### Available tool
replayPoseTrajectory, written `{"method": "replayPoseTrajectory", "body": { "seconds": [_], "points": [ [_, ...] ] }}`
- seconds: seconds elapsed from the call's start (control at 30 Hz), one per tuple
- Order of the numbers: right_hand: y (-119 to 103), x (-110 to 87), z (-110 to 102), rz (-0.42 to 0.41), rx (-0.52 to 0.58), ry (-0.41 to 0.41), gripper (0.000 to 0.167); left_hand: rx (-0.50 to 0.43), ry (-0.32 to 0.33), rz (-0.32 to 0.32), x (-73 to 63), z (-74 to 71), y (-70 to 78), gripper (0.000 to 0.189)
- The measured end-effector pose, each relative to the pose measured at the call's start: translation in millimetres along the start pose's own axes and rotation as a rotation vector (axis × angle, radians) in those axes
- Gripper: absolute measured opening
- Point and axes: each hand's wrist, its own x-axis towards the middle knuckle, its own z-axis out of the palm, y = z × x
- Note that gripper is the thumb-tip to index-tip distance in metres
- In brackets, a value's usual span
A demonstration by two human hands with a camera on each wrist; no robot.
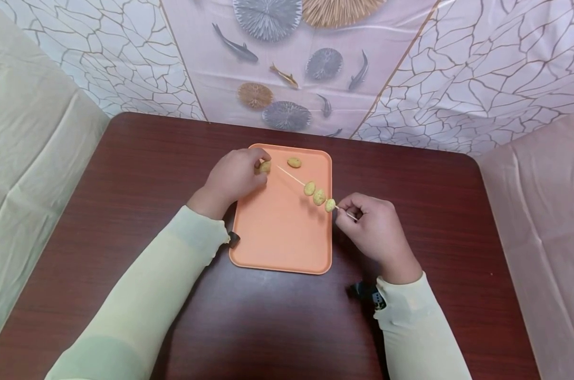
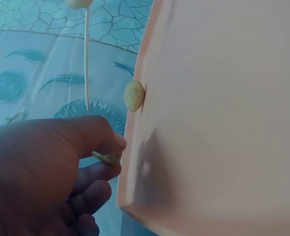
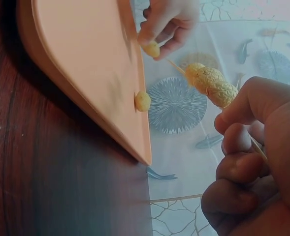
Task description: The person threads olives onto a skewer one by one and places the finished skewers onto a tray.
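My right hand pinches a thin wooden skewer near its lower end, to the right of the tray. Three small yellowish potatoes are threaded on that skewer, whose bare tip points up and left over the orange tray. Between thumb and fingers, my left hand holds another small potato above the tray's far left corner, close to the skewer tip but apart from it. One more potato lies on the tray near its far edge; the left wrist view shows this loose potato too.
The tray rests on a dark reddish-brown table. Behind the table hangs a patterned cloth with fish and round motifs. Plain pale cloths stand at both sides. Black straps sit at the wrists.
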Motion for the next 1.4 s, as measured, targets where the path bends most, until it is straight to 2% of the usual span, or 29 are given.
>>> {"method": "replayPoseTrajectory", "body": {
  "seconds": [0.3, 0.5, 0.77, 0.93, 1.13, 1.27, 1.4],
  "points": [
    [-1.9, -0.1, -1.0, -0.013, 0.012, -0.009, 0.012, -0.080, 0.087, 0.048, -4.3, -2.6, 7.0, 0.030],
    [-3.0, -0.5, -2.5, -0.016, 0.017, -0.018, 0.012, -0.162, 0.120, 0.040, -8.7, -3.3, 7.7, 0.021],
    [-2.2, -0.9, -3.2, -0.019, 0.025, -0.025, 0.012, -0.256, 0.226, 0.064, -8.1, -0.5, 4.3, 0.017],
    [-2.2, -1.1, -3.8, -0.020, 0.031, -0.026, 0.011, -0.311, 0.209, 0.010, -8.7, -2.8, 5.9, 0.010],
    [-2.5, -0.4, -3.8, -0.032, 0.023, -0.025, 0.011, -0.402, 0.170, -0.047, -8.5, -2.8, 7.5, 0.014],
    [-3.2, -0.1, -3.9, -0.035, 0.028, -0.022, 0.010, -0.462, 0.153, -0.068, -9.0, -3.0, 9.0, 0.026],
    [-3.6, -0.3, -3.8, -0.035, 0.032, -0.019, 0.010, -0.471, 0.145, -0.087, -10.3, -3.4, 9.9, 0.030]
  ]
}}
